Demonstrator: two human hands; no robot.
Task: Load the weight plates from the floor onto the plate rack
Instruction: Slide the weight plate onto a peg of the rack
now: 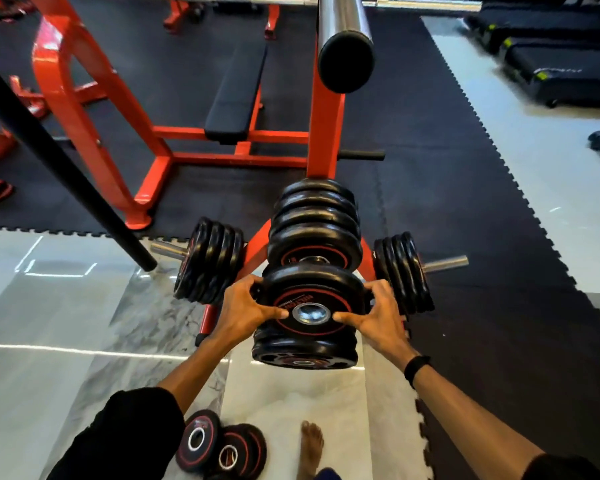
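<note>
Seating the plate: the weight plate (pixel 312 306) is best kept square to the near peg of the plate rack (pixel 321 133) and pushed evenly until it meets the plates behind it.
Plate position: it is held on edge at the front of the rack's middle stack, its steel hub facing the camera.
Left hand (pixel 246 306): curled round the plate's left rim, thumb pressed on the face.
Right hand (pixel 374 311): gripped on the right rim likewise.
Floor plates (pixel 219 448): more are left lying on the floor, well apart from both hands.
</note>
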